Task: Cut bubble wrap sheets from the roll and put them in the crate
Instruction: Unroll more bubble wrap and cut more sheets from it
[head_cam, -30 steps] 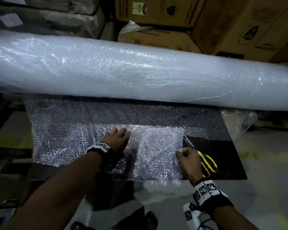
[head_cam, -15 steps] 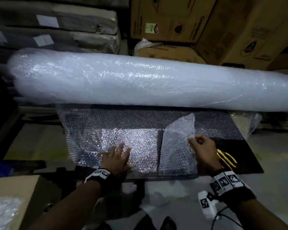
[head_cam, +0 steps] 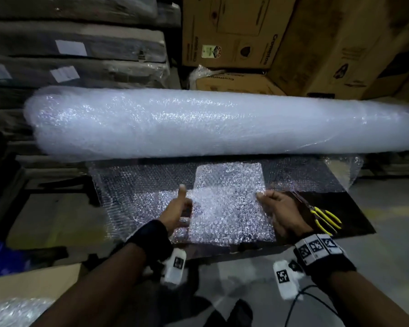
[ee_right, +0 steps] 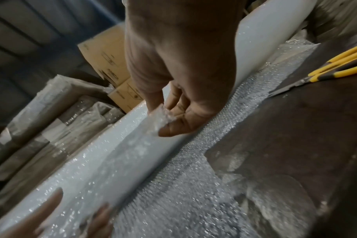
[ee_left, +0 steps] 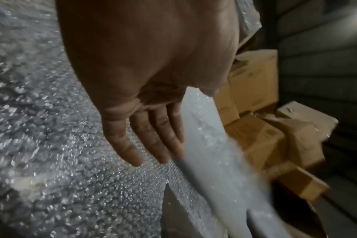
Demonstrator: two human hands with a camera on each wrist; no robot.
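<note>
Between both hands, head view: a cut sheet point(head_cam: 229, 204) is held up over the mat point(head_cam: 354, 223). Its long axis runs near-to-far, with the far edge close to the roll point(head_cam: 198, 123), which is laid left-to-right across the far side. The sheet's left edge is met by the left hand point(head_cam: 175, 212), thumb up, fingers mostly hidden. The right edge is pinched by the right hand point(head_cam: 281, 208). Uncut wrap point(head_cam: 137, 185) from the roll is spread flat on the mat below. Scissors point(head_cam: 326, 219) are left on the mat, just right of the right hand, untouched. A cardboard box point(head_cam: 33, 282) with some wrap in it sits near left. It is judged to be the crate, though that cannot be confirmed. If so, the coming move is a carry to the near left, with the left hand the nearer one.

Left wrist view: the left hand point(ee_left: 145, 90) is seen palm-side with its fingers point(ee_left: 132, 141) straight and together, laid against the sheet's point(ee_left: 210, 145) edge. No curl round it is shown, so the hand counts as flat and supporting, not gripping. Flat wrap point(ee_left: 51, 161) fills the left.

Right wrist view: the sheet's point(ee_right: 132, 148) corner is pinched between the thumb and fingertips point(ee_right: 173, 128) of the right hand point(ee_right: 183, 80). The scissors point(ee_right: 336, 67) are seen far right on the mat point(ee_right: 296, 128). The left hand's fingers point(ee_right: 47, 209) show at the near edge, blurred.
</note>
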